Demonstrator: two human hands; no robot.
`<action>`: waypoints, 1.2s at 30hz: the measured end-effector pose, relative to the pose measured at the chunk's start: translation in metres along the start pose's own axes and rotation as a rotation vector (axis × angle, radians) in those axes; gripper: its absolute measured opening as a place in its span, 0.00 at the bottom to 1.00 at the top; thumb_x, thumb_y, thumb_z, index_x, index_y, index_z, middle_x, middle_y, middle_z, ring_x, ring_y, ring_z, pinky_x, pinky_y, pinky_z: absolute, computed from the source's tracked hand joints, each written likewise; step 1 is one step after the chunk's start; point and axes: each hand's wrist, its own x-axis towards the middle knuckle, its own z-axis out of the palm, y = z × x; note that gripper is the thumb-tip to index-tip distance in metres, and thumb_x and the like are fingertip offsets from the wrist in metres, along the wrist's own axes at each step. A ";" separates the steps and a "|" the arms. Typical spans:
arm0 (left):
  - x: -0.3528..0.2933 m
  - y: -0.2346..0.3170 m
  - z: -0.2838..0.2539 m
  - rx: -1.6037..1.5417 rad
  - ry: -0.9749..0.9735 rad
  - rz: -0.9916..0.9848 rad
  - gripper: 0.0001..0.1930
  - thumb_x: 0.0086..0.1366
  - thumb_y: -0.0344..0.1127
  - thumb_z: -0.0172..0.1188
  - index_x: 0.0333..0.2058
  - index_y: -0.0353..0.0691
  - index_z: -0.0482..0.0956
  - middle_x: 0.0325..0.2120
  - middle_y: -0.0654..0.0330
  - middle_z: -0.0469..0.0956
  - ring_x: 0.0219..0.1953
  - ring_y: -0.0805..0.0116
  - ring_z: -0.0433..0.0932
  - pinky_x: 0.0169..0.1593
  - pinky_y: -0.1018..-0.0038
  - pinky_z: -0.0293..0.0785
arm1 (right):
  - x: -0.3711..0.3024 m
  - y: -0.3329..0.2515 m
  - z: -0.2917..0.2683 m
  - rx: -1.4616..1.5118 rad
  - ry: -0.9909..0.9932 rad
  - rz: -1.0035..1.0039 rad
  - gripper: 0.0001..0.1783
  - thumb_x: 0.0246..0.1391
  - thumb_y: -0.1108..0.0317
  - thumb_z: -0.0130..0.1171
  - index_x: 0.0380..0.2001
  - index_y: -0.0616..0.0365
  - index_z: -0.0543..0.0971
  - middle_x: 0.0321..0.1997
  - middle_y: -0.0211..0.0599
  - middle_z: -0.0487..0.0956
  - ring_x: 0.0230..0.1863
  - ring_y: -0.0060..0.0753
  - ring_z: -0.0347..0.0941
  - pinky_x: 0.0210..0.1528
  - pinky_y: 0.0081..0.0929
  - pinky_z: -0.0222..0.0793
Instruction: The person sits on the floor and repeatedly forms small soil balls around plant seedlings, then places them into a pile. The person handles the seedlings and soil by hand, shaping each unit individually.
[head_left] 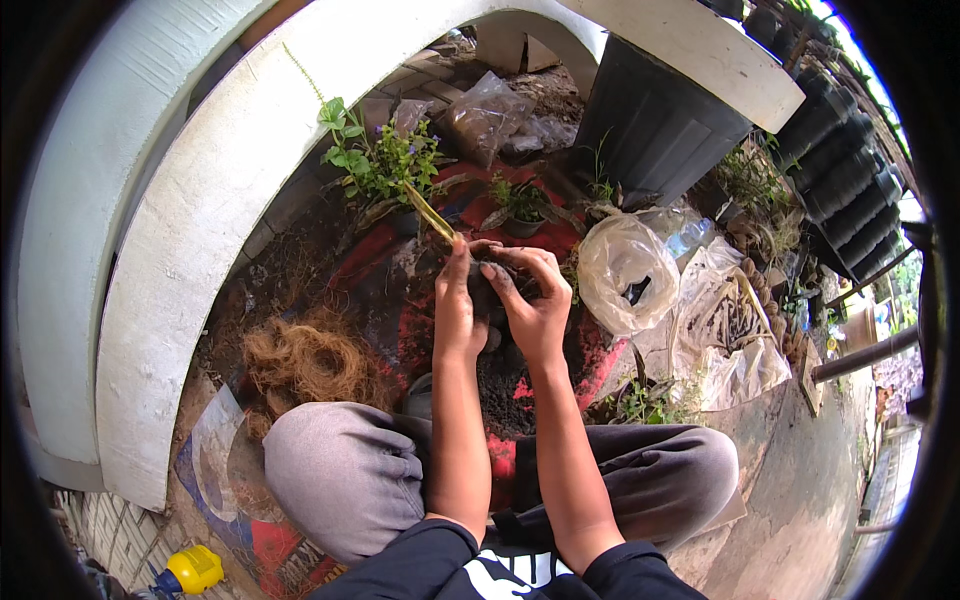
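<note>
Both my hands are cupped together around a dark, soil-like clump [482,292], most of it hidden by the fingers. My left hand [457,305] presses the clump from the left with its fingers curled. From the opposite side my right hand [538,305] wraps it, thumb across the front and fingers bent over the top. A long, yellow-edged green leaf [430,213] juts up and left from beside my left fingertips; whether it grows from the clump cannot be made out. Below the hands, loose black soil [505,390] lies on a red sheet [592,378].
Brown coconut-like fibre [310,360] is heaped at left. Potted leafy plants [390,160] and a small potted plant [523,210] stand beyond my hands. An open clear plastic bag [625,285] sits at right. A black planter [655,120] and curved white structure [190,230] border the space.
</note>
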 end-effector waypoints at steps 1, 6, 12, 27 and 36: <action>0.000 0.001 0.000 0.071 -0.025 0.050 0.19 0.71 0.50 0.58 0.44 0.37 0.78 0.39 0.60 0.80 0.40 0.71 0.80 0.46 0.71 0.78 | 0.000 0.000 0.000 -0.023 0.013 -0.038 0.14 0.47 0.71 0.72 0.40 0.59 0.86 0.42 0.39 0.80 0.44 0.33 0.77 0.46 0.29 0.74; 0.001 0.007 -0.011 0.124 0.039 0.028 0.13 0.68 0.41 0.62 0.43 0.36 0.78 0.37 0.58 0.80 0.39 0.70 0.80 0.44 0.73 0.79 | 0.003 0.002 -0.008 -0.150 -0.161 -0.169 0.16 0.46 0.74 0.72 0.42 0.59 0.86 0.45 0.36 0.77 0.46 0.33 0.75 0.50 0.30 0.72; 0.002 0.005 -0.011 0.084 -0.056 0.018 0.12 0.64 0.35 0.62 0.43 0.34 0.78 0.35 0.57 0.80 0.35 0.67 0.82 0.40 0.71 0.81 | 0.000 0.009 -0.002 0.405 -0.127 0.247 0.30 0.44 0.68 0.76 0.53 0.57 0.80 0.52 0.37 0.74 0.53 0.33 0.72 0.52 0.29 0.72; -0.001 -0.011 -0.011 0.010 -0.218 0.113 0.16 0.70 0.40 0.54 0.47 0.33 0.77 0.36 0.58 0.79 0.39 0.63 0.80 0.46 0.70 0.77 | 0.000 0.000 0.006 0.994 -0.150 0.424 0.32 0.52 0.73 0.61 0.62 0.65 0.68 0.57 0.45 0.77 0.57 0.32 0.74 0.62 0.29 0.66; -0.004 -0.017 0.019 -0.015 0.190 0.043 0.39 0.69 0.72 0.38 0.39 0.36 0.79 0.32 0.59 0.81 0.38 0.65 0.80 0.48 0.70 0.76 | 0.003 0.010 0.004 0.997 -0.162 0.485 0.27 0.57 0.69 0.58 0.60 0.66 0.71 0.55 0.44 0.78 0.54 0.30 0.75 0.61 0.29 0.66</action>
